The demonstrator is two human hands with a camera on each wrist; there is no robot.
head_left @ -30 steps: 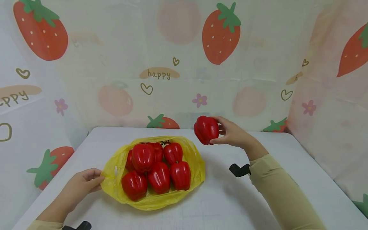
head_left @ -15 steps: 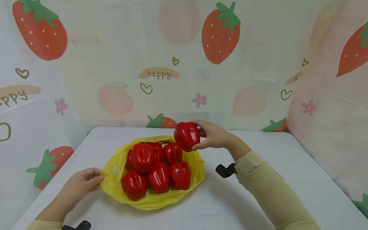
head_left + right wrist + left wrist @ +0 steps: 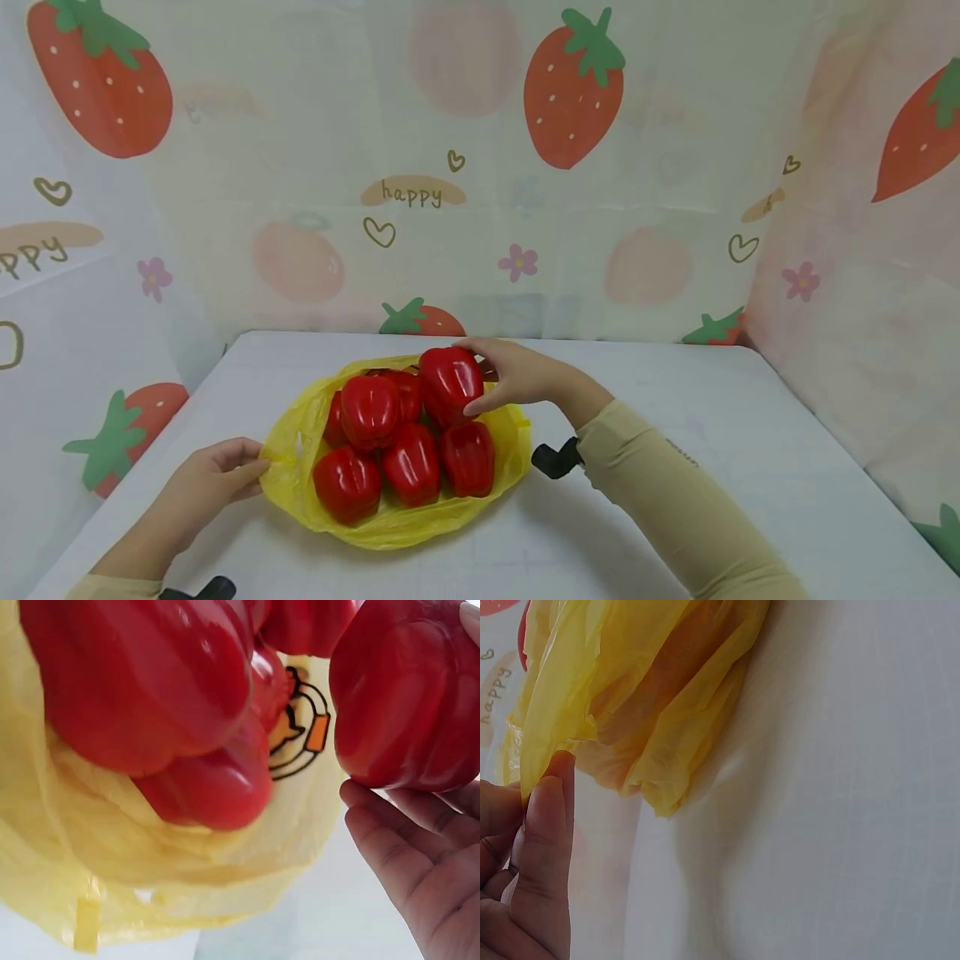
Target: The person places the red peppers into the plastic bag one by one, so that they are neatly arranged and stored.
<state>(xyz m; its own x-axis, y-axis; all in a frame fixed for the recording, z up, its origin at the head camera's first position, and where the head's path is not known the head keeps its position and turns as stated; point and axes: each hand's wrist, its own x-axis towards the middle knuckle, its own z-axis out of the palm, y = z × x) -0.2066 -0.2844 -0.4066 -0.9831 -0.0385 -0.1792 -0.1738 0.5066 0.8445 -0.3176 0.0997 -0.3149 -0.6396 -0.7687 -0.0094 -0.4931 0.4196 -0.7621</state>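
Note:
A yellow plastic bag [image 3: 405, 533] lies with its mouth spread wide, holding several glossy red bell peppers [image 3: 411, 465]. At the bag's left edge, my left hand [image 3: 213, 479] pinches the plastic between thumb and fingers; the left wrist view shows the pinched bag edge [image 3: 562, 712] close up. My right hand [image 3: 517, 375] grips one more red bell pepper [image 3: 450, 385] over the back right of the bag, where it overlaps the peppers behind it. In the right wrist view, the fingers support this held pepper [image 3: 409, 697] from below, beside the bag's rim.
The bag rests on a white table [image 3: 637, 375]. Behind it and at both sides hangs a cloth [image 3: 480, 125] printed with strawberries, hearts and flowers. Black wrist mounts [image 3: 557, 458] stick out from the sleeves.
My right hand has carried its bell pepper leftward and down, from right of the bag to over the bag's opening. My left hand keeps its pinch on the bag edge.

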